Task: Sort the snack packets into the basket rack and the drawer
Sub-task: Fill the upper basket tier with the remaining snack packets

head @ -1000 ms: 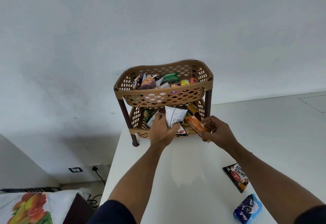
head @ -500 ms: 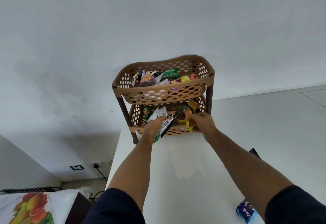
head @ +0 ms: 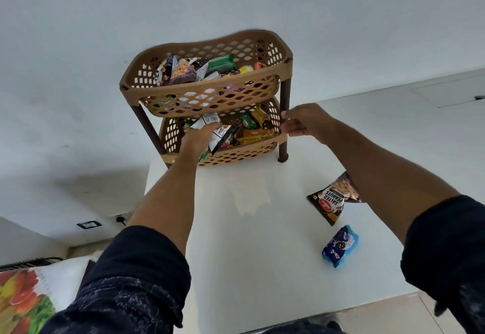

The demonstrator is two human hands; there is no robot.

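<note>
While left hand (head: 195,140) grips packets, "SALTED PEANUTS" packet (head: 331,200) lies on table (head: 252,241).

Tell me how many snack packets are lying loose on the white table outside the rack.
2: the brown salted peanuts packet near the right forearm, and the blue biscuit packet just nearer the camera. The forearm may hide more.

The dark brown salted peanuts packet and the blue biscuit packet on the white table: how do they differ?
The dark brown salted peanuts packet is a flat pouch, partly hidden by the right forearm; the blue biscuit packet is a plump roll, fully visible. The peanuts packet lies nearer the tan plastic basket rack; the biscuit packet lies nearer the person. Both lie loose on the white table, untouched by either hand.
</note>
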